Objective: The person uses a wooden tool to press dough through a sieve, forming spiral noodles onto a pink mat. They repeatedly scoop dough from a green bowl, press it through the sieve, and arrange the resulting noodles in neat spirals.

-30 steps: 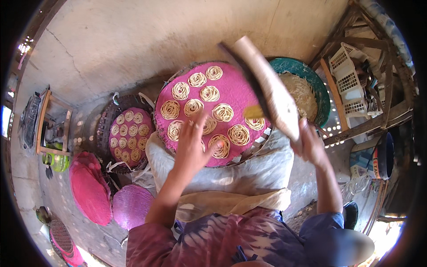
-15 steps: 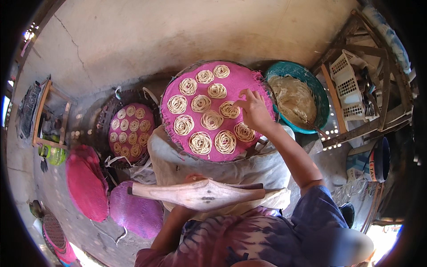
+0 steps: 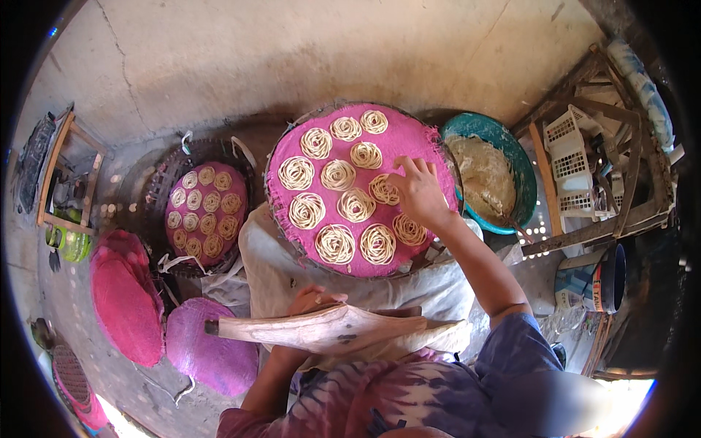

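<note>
A round pink woven mat [image 3: 409, 142] lies in front of me with several coiled noodle nests [image 3: 336, 243] on it. My right hand [image 3: 420, 191] reaches over its right side, fingers spread, touching a nest near the edge. My left hand [image 3: 312, 299] is close to my body and grips a long, flat wooden board [image 3: 328, 330] held level across my lap. A teal bowl [image 3: 511, 150] of pale dough stands just right of the mat.
A second pink mat [image 3: 212, 186] with several nests rests in a dark basket to the left. Stacked empty pink mats [image 3: 131, 299] lie lower left. A white crate [image 3: 573, 160] sits on a wooden frame at the right, beside a dark bucket [image 3: 610, 281].
The wooden board came down from my raised right hand to my lap, held by the left hand. My right hand went out to the nests on the mat's right side.
</note>
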{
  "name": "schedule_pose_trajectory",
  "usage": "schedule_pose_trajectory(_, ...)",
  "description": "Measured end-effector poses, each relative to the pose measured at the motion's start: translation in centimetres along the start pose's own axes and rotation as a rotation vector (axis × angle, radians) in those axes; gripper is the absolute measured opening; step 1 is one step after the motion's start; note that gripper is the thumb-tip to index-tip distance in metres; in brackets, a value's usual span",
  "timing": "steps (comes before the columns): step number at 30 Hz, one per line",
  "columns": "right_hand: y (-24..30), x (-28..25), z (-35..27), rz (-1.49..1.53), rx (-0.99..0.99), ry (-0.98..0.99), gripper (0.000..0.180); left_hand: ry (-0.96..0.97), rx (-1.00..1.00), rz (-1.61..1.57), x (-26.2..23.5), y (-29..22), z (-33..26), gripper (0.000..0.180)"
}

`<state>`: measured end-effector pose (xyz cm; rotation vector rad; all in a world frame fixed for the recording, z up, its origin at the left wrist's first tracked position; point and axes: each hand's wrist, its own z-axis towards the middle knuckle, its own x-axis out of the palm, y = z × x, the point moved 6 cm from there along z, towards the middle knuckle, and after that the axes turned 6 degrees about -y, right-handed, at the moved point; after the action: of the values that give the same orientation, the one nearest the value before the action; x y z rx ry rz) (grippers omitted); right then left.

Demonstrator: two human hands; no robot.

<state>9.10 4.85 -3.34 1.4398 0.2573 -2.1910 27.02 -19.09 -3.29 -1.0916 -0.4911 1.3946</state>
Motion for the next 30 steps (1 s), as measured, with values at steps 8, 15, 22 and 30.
schedule_pose_trajectory(8,-0.1,0.0,0.1,-0.001,0.043,0.015,0.022,-0.005,-0.056,-0.018,-0.4,0.8,-0.7,0.030)
schedule_pose_trajectory(15,0.2,0.0,-0.1,0.012,-0.016,-0.024,0.022,0.007,-0.056,-0.015,-0.1,0.6,-0.5,0.030)
schedule_pose_trajectory(22,-2.3,-0.6,-0.4,0.133,0.080,-0.134,0.031,0.000,-0.037,-0.004,-0.1,0.5,-0.7,0.030)
schedule_pose_trajectory(30,-19.1,1.5,-7.1,0.232,0.650,0.256,0.026,-0.044,-0.003,0.023,-0.1,0.0,-0.5,0.034)
